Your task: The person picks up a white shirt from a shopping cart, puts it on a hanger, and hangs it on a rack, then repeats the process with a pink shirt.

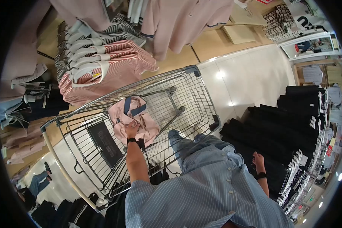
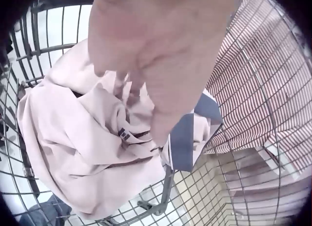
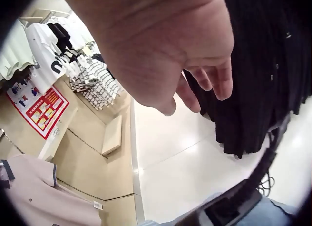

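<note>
A pink polo shirt (image 1: 145, 132) with a navy-trimmed collar lies bunched inside a wire shopping cart (image 1: 192, 70). My left hand (image 1: 131, 129) reaches down into the cart and grips the shirt's fabric near the placket. From the left wrist view, the fingers of that hand (image 2: 156, 55) are curled into the cloth, their tips partly hidden in its folds, beside the navy collar (image 2: 183, 143). My right hand (image 1: 258, 161) hangs at my side with loosely bent fingers, holding nothing. Black garments (image 3: 263, 89) hang close beside it.
Red-striped shirts (image 1: 121, 62) on white hangers hang against the cart's far side, with pink polo shirts (image 1: 178, 26) beyond. A rack of black garments (image 1: 269, 125) stands at the right. Pale tiled floor (image 1: 250, 72) stretches ahead. Another person's legs (image 1: 39, 182) show at lower left.
</note>
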A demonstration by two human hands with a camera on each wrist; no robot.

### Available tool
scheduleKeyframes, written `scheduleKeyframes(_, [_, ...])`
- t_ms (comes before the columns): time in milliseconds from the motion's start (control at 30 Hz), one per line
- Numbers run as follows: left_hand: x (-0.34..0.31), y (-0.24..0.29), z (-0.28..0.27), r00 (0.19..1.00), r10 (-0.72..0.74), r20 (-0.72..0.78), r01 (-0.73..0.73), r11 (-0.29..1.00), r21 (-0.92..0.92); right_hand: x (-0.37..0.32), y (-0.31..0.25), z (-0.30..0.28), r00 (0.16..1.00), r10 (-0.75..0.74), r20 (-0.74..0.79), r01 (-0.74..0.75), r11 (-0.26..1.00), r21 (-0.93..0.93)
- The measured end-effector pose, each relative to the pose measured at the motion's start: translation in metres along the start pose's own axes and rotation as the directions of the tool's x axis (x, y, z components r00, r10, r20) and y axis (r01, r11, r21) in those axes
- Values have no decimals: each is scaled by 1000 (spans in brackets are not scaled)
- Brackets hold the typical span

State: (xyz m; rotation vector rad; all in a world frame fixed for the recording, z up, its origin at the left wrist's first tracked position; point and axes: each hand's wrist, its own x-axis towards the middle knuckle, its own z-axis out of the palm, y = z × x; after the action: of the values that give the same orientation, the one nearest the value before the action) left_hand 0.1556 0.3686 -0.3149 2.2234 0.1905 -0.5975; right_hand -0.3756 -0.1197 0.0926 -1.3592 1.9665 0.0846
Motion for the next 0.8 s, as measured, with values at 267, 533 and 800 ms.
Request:
scheduleKeyframes(267, [-15, 32, 18, 898, -43, 437, 229, 894, -384, 3, 9, -22, 999, -26, -39, 24, 998, -52])
scheduleKeyframes(533, [-51, 85, -35, 968, 230, 101, -250, 841, 480, 19, 53, -10, 996, 80, 41, -79, 997, -20])
scheduleKeyframes(800, [-124, 141, -132, 912, -248, 328, 399, 727, -558, 94, -8, 18, 944, -282, 173, 253, 952, 170])
